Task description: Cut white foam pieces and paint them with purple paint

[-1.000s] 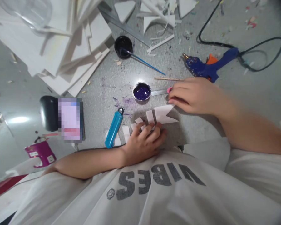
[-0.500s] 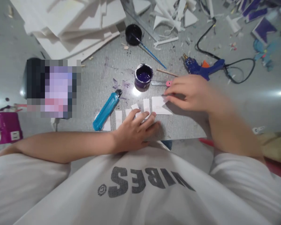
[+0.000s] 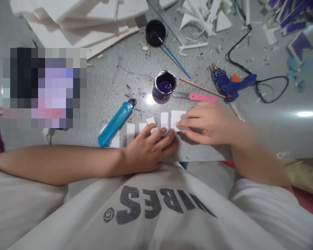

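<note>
White piece (image 3: 177, 116): lying under the fingertips of my right hand (image 3: 208, 122), one o'clock from my left hand (image 3: 153, 147).
Right hand: touching it; I cannot tell whether it is pinching.
Left hand: resting, fingers spread, over white strips (image 3: 164, 119).
Pink-handled blade (image 3: 203, 98): lying at right hand's twelve.
Paint pot (image 3: 160, 93): standing at the piece's eleven.

The left forearm (image 3: 75, 163) extends from the left side; the left hand (image 3: 153, 147) is palm down, its fingers bent and slightly spread. The right forearm (image 3: 261, 159) reaches from near right, and the right hand (image 3: 208, 121) points its fingers leftward.
</note>
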A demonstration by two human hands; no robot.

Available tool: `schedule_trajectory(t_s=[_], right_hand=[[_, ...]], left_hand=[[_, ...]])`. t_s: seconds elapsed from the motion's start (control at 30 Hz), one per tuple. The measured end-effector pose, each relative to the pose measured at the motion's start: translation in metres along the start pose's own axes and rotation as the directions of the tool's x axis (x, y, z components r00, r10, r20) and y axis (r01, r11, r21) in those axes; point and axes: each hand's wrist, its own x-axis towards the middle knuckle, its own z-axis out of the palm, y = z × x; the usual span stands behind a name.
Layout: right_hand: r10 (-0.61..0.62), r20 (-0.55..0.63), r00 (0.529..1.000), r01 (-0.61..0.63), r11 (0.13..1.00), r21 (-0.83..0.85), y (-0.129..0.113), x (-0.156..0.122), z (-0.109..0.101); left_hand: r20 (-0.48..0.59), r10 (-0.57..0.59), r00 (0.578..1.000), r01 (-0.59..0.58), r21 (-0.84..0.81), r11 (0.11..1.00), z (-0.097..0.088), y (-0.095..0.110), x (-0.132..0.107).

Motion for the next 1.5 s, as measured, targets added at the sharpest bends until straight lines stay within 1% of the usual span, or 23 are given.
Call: schedule_trajectory(t_s=[0.13,0.33,0.4,0.53,0.67,0.8,0.9,1.03,1.27,1.4,1.5], right_hand=[[0.009,-0.016,1.000,-0.008,0.999,0.033,0.000,0.000,-0.001],[0.037,0.003,0.999,-0.037,0.999,-0.003,0.001,0.000,0.000],[0.040,0.004,0.999,-0.040,0.999,-0.002,0.001,-0.001,0.000],[0.026,-0.047,0.999,-0.026,1.000,0.009,0.001,-0.001,0.000],[0.043,-0.086,0.995,-0.042,0.999,0.008,0.002,0.000,0.002],[0.101,-0.063,0.993,-0.097,0.993,0.067,0.002,0.001,0.001],[0.118,-0.031,0.993,-0.115,0.989,0.097,0.002,0.001,0.001],[0.141,-0.020,0.990,-0.138,0.985,0.107,0.004,-0.003,0.006],[0.115,-0.016,0.993,-0.113,0.989,0.100,0.006,-0.005,0.015],[0.105,-0.048,0.993,-0.099,0.989,0.111,0.005,-0.004,0.014],[0.115,-0.046,0.992,-0.108,0.985,0.137,0.004,-0.003,0.010]], left_hand=[[-0.013,0.012,1.000,-0.012,0.031,0.999,-0.002,0.000,0.002],[0.026,0.009,1.000,-0.010,0.020,1.000,-0.005,-0.001,0.003],[0.011,0.009,1.000,-0.009,0.020,1.000,-0.004,-0.001,0.002],[-0.046,0.019,0.999,-0.017,0.042,0.999,-0.002,-0.001,0.001],[-0.038,0.028,0.999,-0.026,0.041,0.999,-0.003,-0.001,0.001],[-0.039,0.028,0.999,-0.026,0.058,0.998,-0.003,0.000,0.002],[-0.077,0.021,0.997,-0.016,0.065,0.998,-0.001,0.001,0.003],[-0.078,0.018,0.997,-0.013,0.064,0.998,0.000,0.001,0.002],[-0.087,0.025,0.996,-0.018,0.080,0.997,-0.001,0.001,0.001],[-0.095,0.026,0.995,-0.019,0.073,0.997,-0.001,0.001,0.000],[-0.105,0.021,0.994,-0.013,0.071,0.997,-0.001,0.001,0.001]])
